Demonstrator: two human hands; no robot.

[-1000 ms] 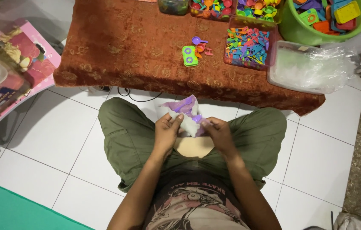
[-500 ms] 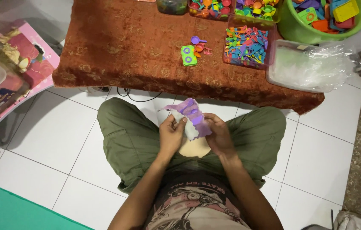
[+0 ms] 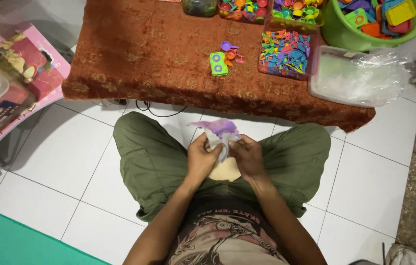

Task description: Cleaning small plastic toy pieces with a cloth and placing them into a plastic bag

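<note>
Seated before the desk (image 3: 159, 64) with its rust-red patterned cloth, I hold a small crumpled purple-and-white bag (image 3: 221, 133) above my lap, between my knees. My left hand (image 3: 201, 158) and right hand (image 3: 249, 156) each have their grip pinching the bag's lower part from either side. A pale beige lump (image 3: 223, 172) lies just under my hands. A tray of small colourful pieces (image 3: 286, 49) rests on the desk.
</note>
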